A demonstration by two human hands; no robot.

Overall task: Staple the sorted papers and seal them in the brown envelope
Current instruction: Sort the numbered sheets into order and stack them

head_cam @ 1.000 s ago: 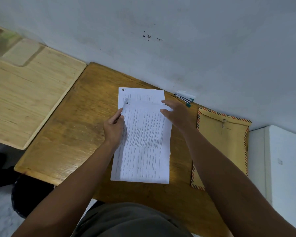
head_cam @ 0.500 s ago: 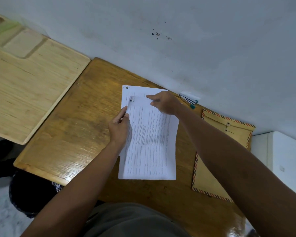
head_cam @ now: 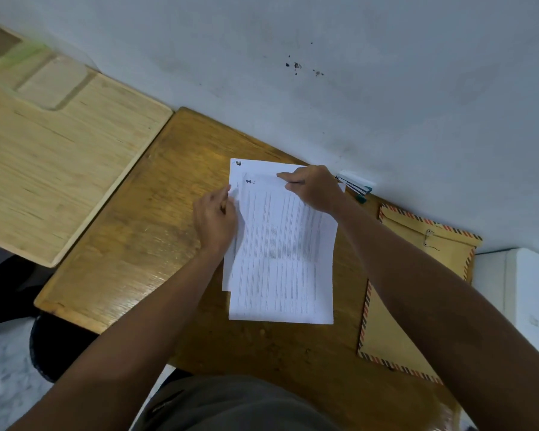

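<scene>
At frame centre on the wooden bench [head_cam: 131,244], the left hand [head_cam: 213,220] pinches the left edge of the papers [head_cam: 282,259], the right hand [head_cam: 313,189] presses fingertips on their top, a stapler [head_cam: 355,186] beyond, the envelope [head_cam: 417,293] lying at right.

The right hand [head_cam: 313,189] has come across from the papers' right edge onto their far end, and the top sheet [head_cam: 282,253] has slid right, uncovering the sheet beneath by the left hand [head_cam: 213,219].
</scene>
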